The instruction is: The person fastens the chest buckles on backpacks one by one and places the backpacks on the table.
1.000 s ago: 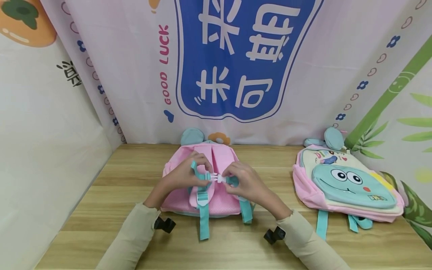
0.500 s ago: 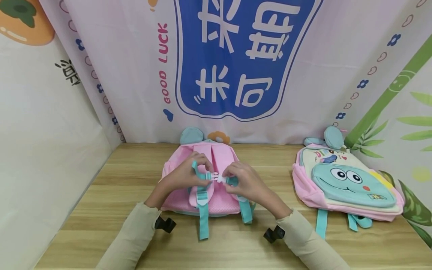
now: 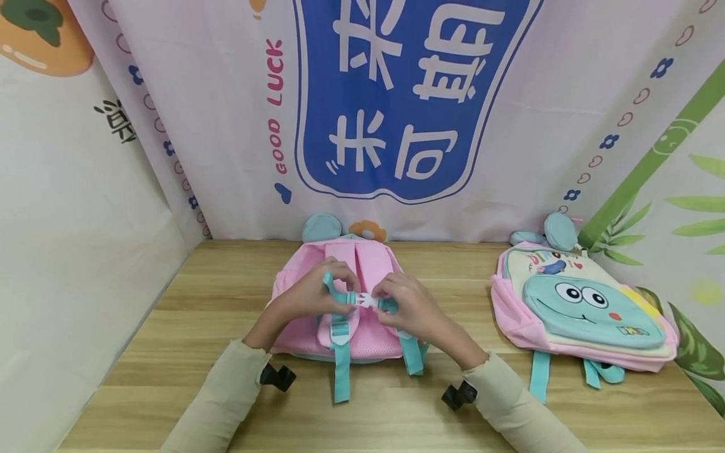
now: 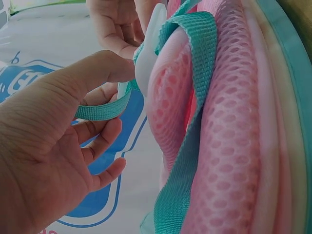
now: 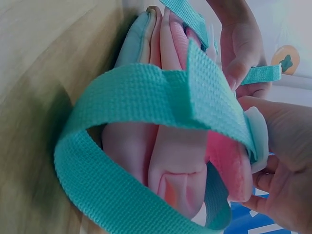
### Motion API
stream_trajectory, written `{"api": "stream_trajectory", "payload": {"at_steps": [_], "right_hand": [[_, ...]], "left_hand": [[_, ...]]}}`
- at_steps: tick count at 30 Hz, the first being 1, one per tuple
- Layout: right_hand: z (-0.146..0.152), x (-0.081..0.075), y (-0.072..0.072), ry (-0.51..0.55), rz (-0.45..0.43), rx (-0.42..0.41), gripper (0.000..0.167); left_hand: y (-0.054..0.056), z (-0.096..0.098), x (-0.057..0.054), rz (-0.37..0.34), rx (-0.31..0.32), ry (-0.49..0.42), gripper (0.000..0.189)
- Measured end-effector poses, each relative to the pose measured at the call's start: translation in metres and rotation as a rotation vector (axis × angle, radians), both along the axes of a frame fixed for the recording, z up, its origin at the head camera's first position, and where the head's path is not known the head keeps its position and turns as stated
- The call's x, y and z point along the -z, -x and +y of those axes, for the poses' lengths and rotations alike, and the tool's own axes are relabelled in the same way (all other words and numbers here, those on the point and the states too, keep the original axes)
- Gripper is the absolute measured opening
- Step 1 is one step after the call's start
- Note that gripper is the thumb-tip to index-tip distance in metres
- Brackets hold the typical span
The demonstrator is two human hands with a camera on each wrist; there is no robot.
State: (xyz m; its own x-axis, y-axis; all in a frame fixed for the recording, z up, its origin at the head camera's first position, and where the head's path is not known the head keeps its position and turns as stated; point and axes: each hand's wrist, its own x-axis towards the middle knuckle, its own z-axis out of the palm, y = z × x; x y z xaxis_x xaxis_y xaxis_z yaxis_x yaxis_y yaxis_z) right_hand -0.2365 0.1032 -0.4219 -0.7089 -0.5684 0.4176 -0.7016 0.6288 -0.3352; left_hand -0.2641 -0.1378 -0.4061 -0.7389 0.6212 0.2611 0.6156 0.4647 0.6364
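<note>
A pink backpack (image 3: 374, 327) lies on the table with its straps upward. Over it my left hand (image 3: 311, 289) pinches one end of a white side-release buckle (image 3: 364, 301), which has teal webbing (image 3: 330, 283) threaded through it. From the other side my right hand (image 3: 410, 302) pinches the buckle's other half. The two halves meet in line between my fingertips. In the left wrist view, my left thumb and index finger press at the teal webbing (image 4: 105, 109) while the other fingers hang loose. A wide teal loop (image 5: 122, 97) crosses the right wrist view.
A second backpack (image 3: 595, 308), with a smiling teal pocket, lies at the right of the wooden table (image 3: 226, 277). Teal strap ends (image 3: 342, 371) trail from the pink backpack toward the front. A printed cloth (image 3: 238, 126) hangs behind the table.
The two buckle halves have come closer together, with the left half pushed into the right one. Both hands keep nearly the same place; the backpacks have not moved.
</note>
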Motion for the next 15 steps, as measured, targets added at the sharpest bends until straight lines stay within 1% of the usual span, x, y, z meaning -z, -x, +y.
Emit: {"api": "stream_trajectory", "payload": {"at_steps": [5,8,11,15], "right_hand": [[0.0008,0.0005,-0.0003,-0.009,-0.025,0.008,0.022],[0.0015,-0.0005,-0.001,-0.015,-0.024,0.006,0.022],[0.002,-0.0013,-0.0014,-0.021,0.007,-0.001,0.022],[0.0019,-0.0014,-0.0015,-0.009,0.077,-0.014,0.022]], "left_hand": [[0.0,0.0003,-0.0008,0.004,0.001,-0.004,0.022],[-0.0003,0.0006,-0.0012,0.005,-0.003,0.008,0.022],[-0.0011,0.0011,-0.0021,0.002,-0.007,0.019,0.022],[-0.0024,0.0011,-0.003,0.003,-0.002,0.01,0.022]]}}
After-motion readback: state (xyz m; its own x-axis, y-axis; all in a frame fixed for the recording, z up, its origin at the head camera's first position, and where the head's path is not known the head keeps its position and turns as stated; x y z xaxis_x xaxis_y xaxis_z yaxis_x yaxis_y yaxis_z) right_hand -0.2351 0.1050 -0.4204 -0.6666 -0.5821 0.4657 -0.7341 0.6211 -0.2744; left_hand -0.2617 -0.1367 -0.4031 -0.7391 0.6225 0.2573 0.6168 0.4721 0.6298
